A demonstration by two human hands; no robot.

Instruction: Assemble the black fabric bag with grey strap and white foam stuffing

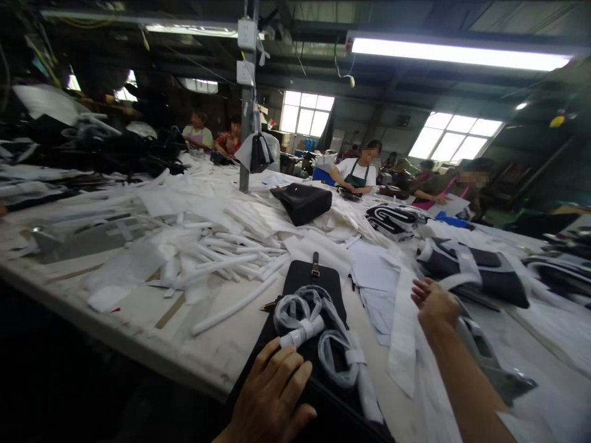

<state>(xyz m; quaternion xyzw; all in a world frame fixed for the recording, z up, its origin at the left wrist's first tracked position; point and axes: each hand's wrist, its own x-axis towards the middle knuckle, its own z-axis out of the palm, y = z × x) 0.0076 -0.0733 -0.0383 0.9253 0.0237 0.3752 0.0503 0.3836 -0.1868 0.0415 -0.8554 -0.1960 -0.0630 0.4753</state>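
A black bag (305,274) with a buckled flap lies on the table in front of me. Coiled straps (300,307) in clear plastic, bound with white wrapping, rest on top of it. My left hand (277,394) lies on the bag with its fingers stretched out, the fingertips at the white wrapping of a strap. Off to the right, my right hand (436,304) reaches over the table with fingers apart and nothing visible in them. Nearest to it are a long white paper strip (401,344) and a dark bundle of bag pieces (475,271) with a white band.
White foam tubes (231,258) and loose sheets are heaped at the left and middle. Another black bag (302,203) sits farther back near a metal post (247,123). A grey tool (489,351) lies by my right forearm. Several people (357,169) work across the table.
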